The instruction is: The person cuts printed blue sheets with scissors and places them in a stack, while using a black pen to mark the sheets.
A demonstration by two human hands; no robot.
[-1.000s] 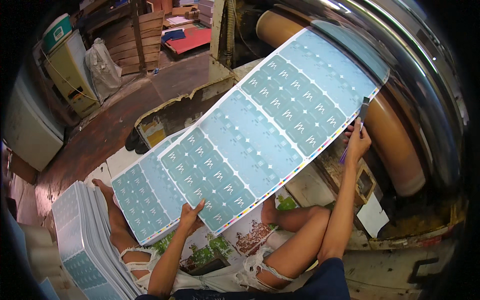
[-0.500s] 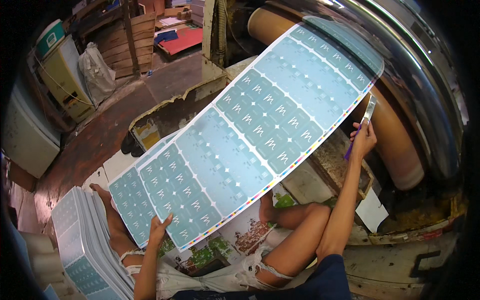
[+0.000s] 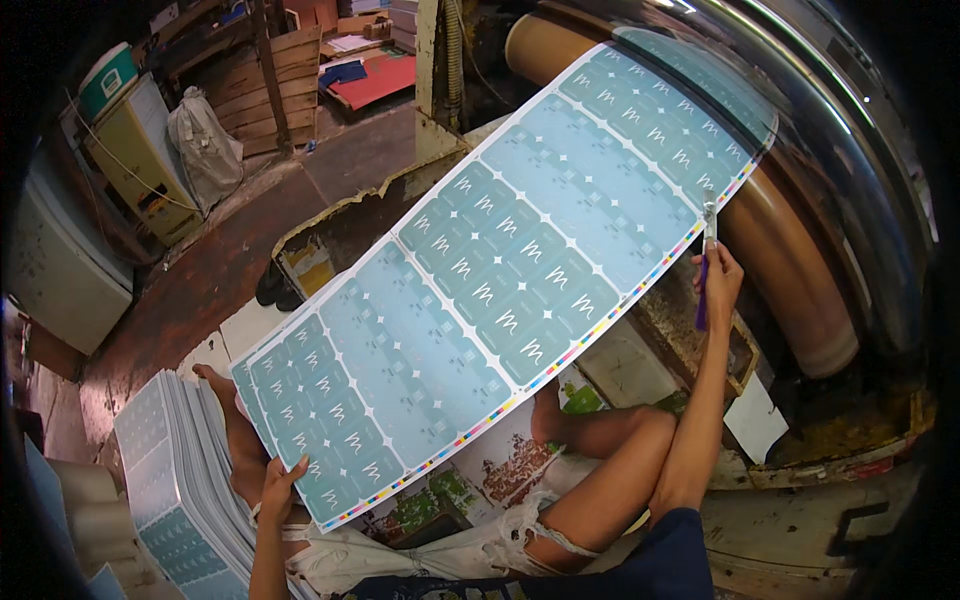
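A long sheet of teal and light-blue printed paper point(image 3: 470, 265) slopes from a shiny roller point(image 3: 850, 140) at the upper right down to my lap. My left hand point(image 3: 280, 490) pinches its near lower edge, thumb on top. In my right hand point(image 3: 722, 280), fingers closed, is a purple-handled knife point(image 3: 709, 225) with a flat metal blade. The blade's tip overlaps the sheet's right edge, just below the roller; whether it cuts the paper I cannot tell.
Beside my left leg stands a tall stack of printed sheets point(image 3: 190, 480). Under the roller, a brown cylinder point(image 3: 790, 270) crosses a worn machine frame point(image 3: 735, 355). Farther left are a cabinet point(image 3: 150, 150), a white sack point(image 3: 205, 140) and a red board point(image 3: 375, 85).
The printed sheet has come farther off the roller, toward the lower left, with my left hand. My right hand has brought the blade from beside the sheet onto its right edge.
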